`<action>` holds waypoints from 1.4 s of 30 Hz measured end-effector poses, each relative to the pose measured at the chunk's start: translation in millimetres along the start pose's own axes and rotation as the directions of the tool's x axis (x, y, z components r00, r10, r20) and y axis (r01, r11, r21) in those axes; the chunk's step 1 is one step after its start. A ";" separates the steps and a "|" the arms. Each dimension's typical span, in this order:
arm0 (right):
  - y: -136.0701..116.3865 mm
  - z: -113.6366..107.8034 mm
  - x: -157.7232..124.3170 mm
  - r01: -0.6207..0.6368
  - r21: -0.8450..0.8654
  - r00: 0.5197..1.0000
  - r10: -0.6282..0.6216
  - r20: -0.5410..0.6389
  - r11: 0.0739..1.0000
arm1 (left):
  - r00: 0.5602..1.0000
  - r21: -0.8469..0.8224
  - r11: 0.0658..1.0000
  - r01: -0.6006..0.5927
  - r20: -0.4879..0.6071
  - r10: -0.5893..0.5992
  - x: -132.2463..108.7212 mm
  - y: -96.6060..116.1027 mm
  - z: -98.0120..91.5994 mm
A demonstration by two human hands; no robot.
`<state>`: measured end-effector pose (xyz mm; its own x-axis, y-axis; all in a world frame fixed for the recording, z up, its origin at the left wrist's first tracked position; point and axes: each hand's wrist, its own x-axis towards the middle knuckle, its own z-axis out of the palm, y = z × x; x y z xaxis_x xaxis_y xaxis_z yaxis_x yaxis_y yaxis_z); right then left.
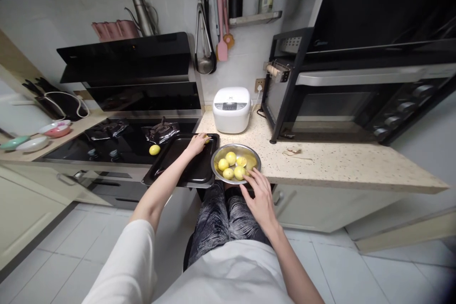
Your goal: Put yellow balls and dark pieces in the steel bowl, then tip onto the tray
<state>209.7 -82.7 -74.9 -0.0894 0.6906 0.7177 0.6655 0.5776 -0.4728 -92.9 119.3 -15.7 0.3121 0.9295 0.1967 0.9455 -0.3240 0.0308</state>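
one lemon (207,139) gripped by left hand (195,145) near tray's far edge (214,136); right hand (260,195) loosely spread at bowl rim (213,165)

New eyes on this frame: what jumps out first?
Probably the bright yellow fruits in the metal bowl, at the counter's front edge beside the right hand. Then the white rice cooker behind the bowl, and a lone yellow fruit on the black cooktop, left of the dark tray.

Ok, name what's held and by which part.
Left hand: a lemon, from above, grip mostly hidden. Right hand, at the metal bowl: cannot tell.
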 end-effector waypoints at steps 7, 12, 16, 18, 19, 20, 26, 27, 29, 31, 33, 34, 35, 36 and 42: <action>4.8 -3.5 3.7 -0.022 -0.002 1.000 0.022 -0.004 1.000 | 0.999 -0.028 1.000 0.008 -0.043 -0.010 9.0 1.0 7.0; 8.7 -7.6 13.4 -0.035 0.006 0.999 0.035 0.024 0.999 | 0.990 -0.134 0.991 0.001 -0.137 -0.020 5.7 3.5 5.8; 15.3 -14.0 35.8 -0.048 -0.012 0.991 0.049 0.126 0.999 | 0.966 -0.236 0.970 -0.055 -0.260 -0.009 -5.1 22.2 -4.3; 17.4 -14.9 51.4 -0.051 -0.066 0.972 0.064 0.224 0.997 | 0.948 -0.304 0.945 -0.123 -0.318 0.021 -17.4 42.3 -12.7; 17.6 -14.2 59.6 -0.048 -0.109 0.957 0.077 0.281 0.993 | 0.938 -0.338 0.926 -0.165 -0.343 0.042 -25.5 54.7 -17.2; 17.0 -12.6 67.5 -0.044 -0.162 0.937 0.097 0.336 0.986 | 0.925 -0.453 0.857 -0.245 -0.374 0.067 -34.5 68.0 -21.5; 6.0 6.9 98.1 -0.016 -0.392 0.815 0.239 0.528 0.920 | 0.933 -0.671 0.654 -0.350 -0.308 0.184 -80.4 132.6 -29.5; 4.6 9.3 99.8 -0.011 -0.396 0.808 0.241 0.538 0.918 | 0.935 -0.676 0.648 -0.350 -0.296 0.195 -83.5 137.2 -27.2; 3.7 11.8 101.5 -0.008 -0.397 0.802 0.243 0.546 0.918 | 0.936 -0.675 0.650 -0.349 -0.280 0.211 -86.1 141.9 -21.0; 5.1 11.2 102.2 -0.009 -0.402 0.797 0.249 0.550 0.916 | 0.935 -0.658 0.665 -0.353 -0.267 0.233 -85.9 142.9 -15.4; 7.9 8.8 103.0 -0.012 -0.406 0.793 0.256 0.553 0.914 | 0.932 -0.633 0.685 -0.361 -0.250 0.261 -85.0 142.6 -12.1; 9.6 7.4 103.4 -0.014 -0.407 0.791 0.260 0.554 0.913 | 0.931 -0.623 0.692 -0.365 -0.241 0.274 -84.7 142.4 -11.3; 11.4 6.0 103.9 -0.016 -0.409 0.789 0.263 0.556 0.913 | 0.931 -0.615 0.699 -0.366 -0.232 0.284 -84.6 142.2 -10.9; 13.2 4.6 104.3 -0.018 -0.410 0.787 0.266 0.557 0.912 | 0.931 -0.609 0.704 -0.366 -0.223 0.291 -84.6 142.2 -10.7; 23.2 -2.8 107.2 -0.022 -0.404 0.801 0.258 0.540 0.914 | 0.937 -0.601 0.719 -0.350 -0.207 0.283 -85.9 142.8 -8.0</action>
<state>217.7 3.5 -7.5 -0.3001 0.9373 0.1773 0.9099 0.3371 -0.2417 14.6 -8.2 -20.4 0.5406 0.7425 0.3955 0.5148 -0.6638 0.5426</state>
